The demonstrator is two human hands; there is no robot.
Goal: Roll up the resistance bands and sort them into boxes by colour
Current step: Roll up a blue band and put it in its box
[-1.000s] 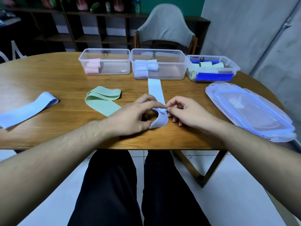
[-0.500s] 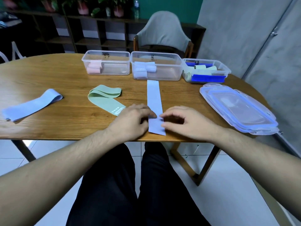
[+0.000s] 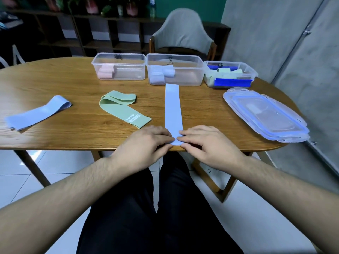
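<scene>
A long light blue band (image 3: 172,107) lies flat on the wooden table (image 3: 73,79), running from the middle box to the near edge. My left hand (image 3: 146,145) and my right hand (image 3: 207,143) meet at its near end, and the fingertips and thumbs of both pinch that end. A green band (image 3: 121,107) lies folded to the left. Another light blue band (image 3: 38,112) lies at the far left. At the back stand three clear boxes: one with a pink roll (image 3: 128,70), one with light blue rolls (image 3: 187,74), one with green and dark blue bands (image 3: 255,73).
Stacked clear lids with blue rims (image 3: 266,116) lie at the table's right side. A grey chair (image 3: 183,32) stands behind the boxes, with dark shelves beyond it. A concrete wall is close on the right.
A second ago the band's near end was curled up between my hands. It now lies flat, and both hands have shifted to its end at the table's near edge.
</scene>
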